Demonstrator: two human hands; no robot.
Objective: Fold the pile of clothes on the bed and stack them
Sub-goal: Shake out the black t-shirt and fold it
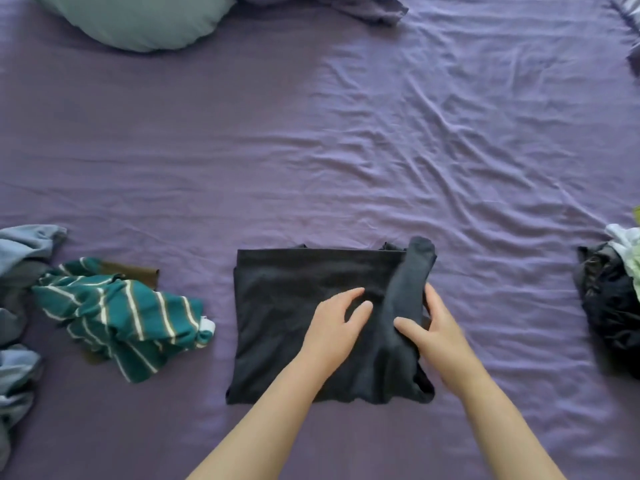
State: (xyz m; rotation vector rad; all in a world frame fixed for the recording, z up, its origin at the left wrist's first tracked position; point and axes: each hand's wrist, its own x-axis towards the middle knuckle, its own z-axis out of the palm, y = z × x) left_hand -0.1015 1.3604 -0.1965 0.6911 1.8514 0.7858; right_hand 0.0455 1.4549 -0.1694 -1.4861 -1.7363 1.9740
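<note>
Hands [384, 327] fold dark garment [277, 306]; label, if any, unreadable.

Bed [346, 150] under wrinkled purple sheet fills frame. Dark folded garment [294, 323] lies lower centre. Green striped top [121, 317] crumpled lower left, blue-grey clothes [20, 289] at left edge. Dark heap [609, 306] at right edge. Grey-green pillow [138, 19] upper left; purple fabric [370, 6] bunched top centre.

Both bare arms reach forward, close together. The left hand [334, 318] lies flat with fingers straight. The right hand [431, 327] curls, thumb and fingers pinching cloth.
</note>
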